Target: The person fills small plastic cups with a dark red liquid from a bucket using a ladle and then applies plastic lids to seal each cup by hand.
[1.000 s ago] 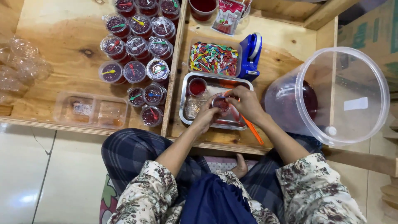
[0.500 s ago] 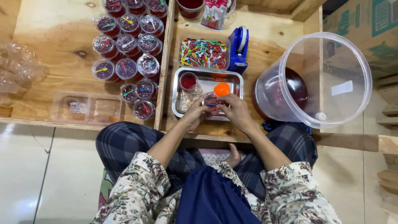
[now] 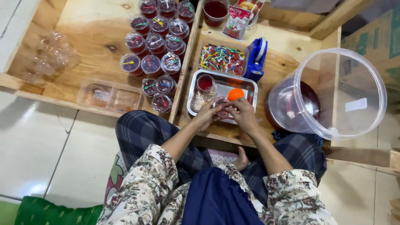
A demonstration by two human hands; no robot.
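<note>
step: closing a small filled cup, likely | left hand (image 3: pixel 206 116) + right hand (image 3: pixel 241 116) both pinched on cup (image 3: pixel 221 105) over tray (image 3: pixel 246 85) near edge | next: probably needs lid pressed evenly | sealed cups (image 3: pixel 152 64) left of tray

bright, even indoor light from overhead. soft shadows just beneath the metal tray (image 3: pixel 250 85). glare right of that tray on the clear bucket (image 3: pixel 346 96). slightly soft throughout; mild wide-angle bending far from the tray, toward the edges.
</note>
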